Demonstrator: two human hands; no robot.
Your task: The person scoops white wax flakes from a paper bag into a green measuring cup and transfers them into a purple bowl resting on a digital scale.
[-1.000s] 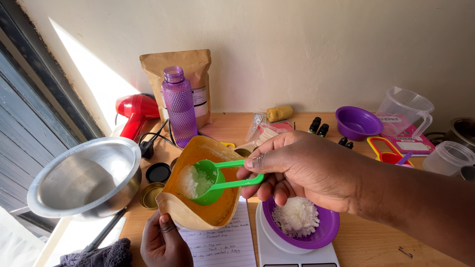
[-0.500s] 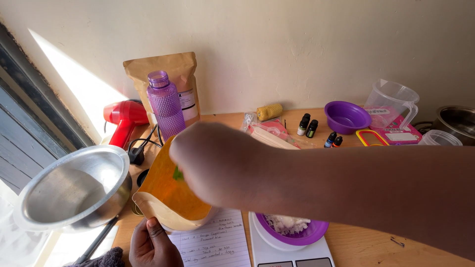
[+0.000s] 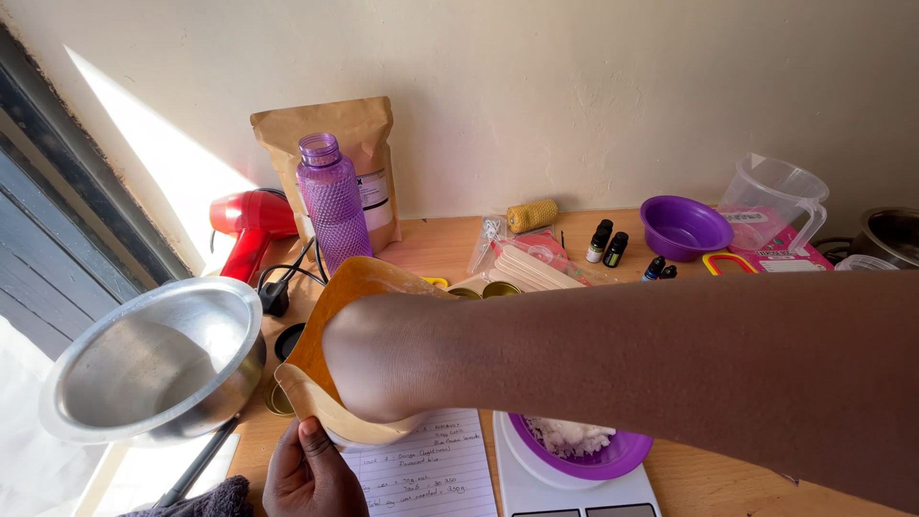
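Since a second ago, when our right hand held a green scoop of white flakes over the mouth of the bag, that hand has plunged inside it, and the head camera has tipped so that our forearm now crosses the middle of the frame. Going left to right: at lower left a steel bowl (image 3: 153, 369) sits tilted toward us, empty; behind it, at upper left, lie a red hair dryer (image 3: 251, 230), a purple water bottle (image 3: 333, 203) and a brown paper pouch (image 3: 330, 158) against the wall. Left of centre stands the open kraft bag (image 3: 349, 287), its orange-lit inner wall showing. Our left hand (image 3: 308, 476), at the bottom edge, pinches the bag's lower lip between thumb and fingers. Our right hand (image 3: 383, 359) is buried past the wrist, so we cannot tell how its fingers are set or whether they hold the scoop. We judge the bag light, soft and prone to slump or fold, so the stiffer rim is the place to grip it. Below centre lies a handwritten note sheet (image 3: 431, 474), then a purple bowl (image 3: 593, 450) of white flakes on a white scale (image 3: 536, 493). Far right: small dark bottles, another purple bowl (image 3: 684, 228) and a clear measuring jug (image 3: 775, 196).
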